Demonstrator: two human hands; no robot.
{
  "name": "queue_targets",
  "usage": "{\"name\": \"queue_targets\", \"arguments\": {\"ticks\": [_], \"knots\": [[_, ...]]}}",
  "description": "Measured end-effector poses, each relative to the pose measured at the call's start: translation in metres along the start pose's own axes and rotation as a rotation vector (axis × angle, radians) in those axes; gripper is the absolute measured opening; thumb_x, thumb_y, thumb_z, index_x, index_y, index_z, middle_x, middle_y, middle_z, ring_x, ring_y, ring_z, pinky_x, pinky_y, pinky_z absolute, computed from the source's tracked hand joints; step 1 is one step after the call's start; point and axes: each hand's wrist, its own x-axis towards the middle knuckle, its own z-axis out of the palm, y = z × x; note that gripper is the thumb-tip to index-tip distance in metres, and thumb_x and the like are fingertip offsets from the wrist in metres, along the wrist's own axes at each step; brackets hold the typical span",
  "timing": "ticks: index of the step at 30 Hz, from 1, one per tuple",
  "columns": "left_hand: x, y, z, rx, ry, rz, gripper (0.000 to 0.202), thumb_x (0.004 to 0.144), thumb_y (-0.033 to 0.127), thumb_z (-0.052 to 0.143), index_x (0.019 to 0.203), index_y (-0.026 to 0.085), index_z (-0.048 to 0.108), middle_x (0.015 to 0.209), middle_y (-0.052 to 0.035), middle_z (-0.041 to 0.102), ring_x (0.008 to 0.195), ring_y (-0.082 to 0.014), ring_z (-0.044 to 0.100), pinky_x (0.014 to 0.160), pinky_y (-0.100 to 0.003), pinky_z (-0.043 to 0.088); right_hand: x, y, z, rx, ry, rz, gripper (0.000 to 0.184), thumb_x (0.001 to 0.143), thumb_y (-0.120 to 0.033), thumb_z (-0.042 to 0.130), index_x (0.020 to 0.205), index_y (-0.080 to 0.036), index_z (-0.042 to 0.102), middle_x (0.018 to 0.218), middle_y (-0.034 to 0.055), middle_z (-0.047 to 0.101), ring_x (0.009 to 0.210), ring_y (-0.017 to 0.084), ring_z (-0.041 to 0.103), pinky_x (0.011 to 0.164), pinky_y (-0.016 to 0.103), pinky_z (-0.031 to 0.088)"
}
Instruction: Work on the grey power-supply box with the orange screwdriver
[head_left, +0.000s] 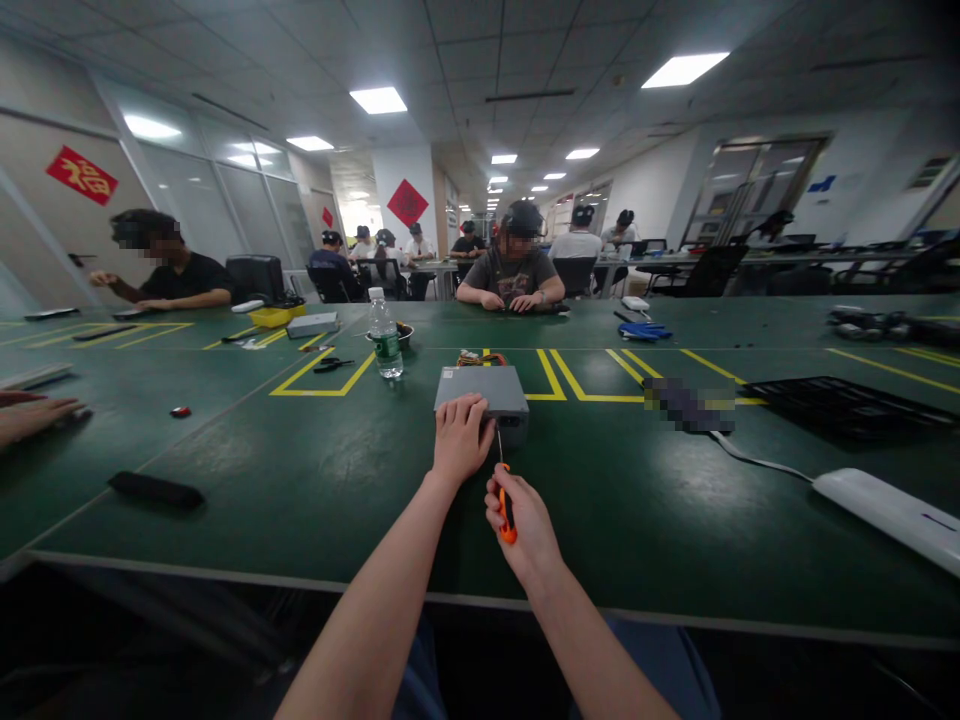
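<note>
A grey metal computer power supply (491, 382) sits on the green table, with a bundle of coloured cables (480, 358) at its far side. My left hand (459, 438) lies over its near left part, fingers on the top and front edge, steadying contact with the box. In my right hand (525, 515) is a screwdriver (508, 512) with an orange and black handle, my fingers wrapped round it. Its thin shaft points up and away to the near face of the power supply. Whether the tip sits in a screw I cannot tell.
A water bottle (385, 340) stands left of the power supply, before a bowl (403, 335). Black pliers (333, 366) and a black bar (156, 490) lie left. On the right are a white power strip (889, 510) and black panel (847, 405). A co-worker's hand (37, 415) rests far left.
</note>
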Motion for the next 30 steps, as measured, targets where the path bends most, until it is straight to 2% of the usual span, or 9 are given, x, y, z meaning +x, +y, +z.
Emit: {"name": "queue_targets", "arguments": {"ticks": [5,10,13,18,21,25,30], "knots": [[-0.0001,-0.0012,0.0042,-0.008,0.020,0.005,0.027,0.084,0.029,0.047,0.109,0.019,0.051,0.117,-0.0080,0.054,0.112,-0.0230,0.044,0.097,-0.039,0.028,0.0004,-0.0023,0.0002,-0.002,-0.037,0.069,0.020,0.077,-0.029,0.061,0.071,-0.009,0.059,0.055,0.0019,0.054,0.041,0.005,0.043,0.034,0.013,0.031],[-0.0002,-0.0020,0.0064,-0.007,0.034,0.008,0.027,0.083,0.029,0.049,0.108,0.020,0.051,0.116,-0.0072,0.055,0.111,-0.0230,0.045,0.097,-0.039,0.028,0.0027,-0.0002,-0.0012,0.016,0.002,0.019,0.014,0.072,-0.022,0.066,0.067,-0.012,0.057,0.055,-0.0010,0.053,0.040,0.003,0.040,0.031,0.012,0.026],[-0.0002,-0.0020,0.0060,-0.009,0.033,0.008,0.027,0.083,0.030,0.049,0.108,0.020,0.050,0.117,-0.0071,0.055,0.111,-0.0228,0.045,0.097,-0.039,0.028,0.0026,-0.0001,-0.0021,0.023,0.010,0.012,0.014,0.072,-0.021,0.066,0.066,-0.012,0.057,0.056,-0.0006,0.054,0.042,0.003,0.042,0.032,0.011,0.029],[0.0000,-0.0019,0.0054,-0.018,0.046,0.005,0.027,0.082,0.029,0.050,0.108,0.020,0.050,0.116,-0.0078,0.055,0.112,-0.0231,0.045,0.097,-0.039,0.028,0.0006,-0.0016,-0.0010,0.013,-0.018,0.063,0.022,0.081,-0.028,0.056,0.069,-0.009,0.061,0.054,0.0020,0.053,0.041,0.005,0.042,0.033,0.013,0.031],[0.0001,-0.0016,0.0051,-0.015,0.044,0.010,0.027,0.082,0.028,0.050,0.108,0.020,0.050,0.116,-0.0082,0.055,0.112,-0.0235,0.045,0.096,-0.039,0.028,0.0012,-0.0007,-0.0006,0.015,-0.001,0.030,0.018,0.077,-0.028,0.062,0.070,-0.011,0.060,0.056,0.0008,0.053,0.043,0.005,0.043,0.033,0.013,0.031],[-0.0002,-0.0011,0.0042,-0.015,0.041,0.008,0.028,0.082,0.028,0.050,0.108,0.020,0.050,0.117,-0.0080,0.055,0.112,-0.0233,0.045,0.097,-0.039,0.028,0.0030,0.0010,-0.0018,0.018,0.029,-0.014,0.016,0.068,-0.020,0.071,0.065,-0.013,0.057,0.057,-0.0005,0.054,0.046,0.005,0.046,0.033,0.012,0.030],[-0.0001,-0.0008,0.0040,-0.042,0.046,0.005,0.027,0.082,0.028,0.051,0.108,0.020,0.050,0.116,-0.0075,0.056,0.111,-0.0228,0.045,0.097,-0.039,0.028,0.0017,-0.0006,-0.0028,0.021,-0.005,0.050,0.018,0.078,-0.026,0.060,0.070,-0.010,0.061,0.057,0.0027,0.055,0.044,0.005,0.045,0.036,0.013,0.033]]}}
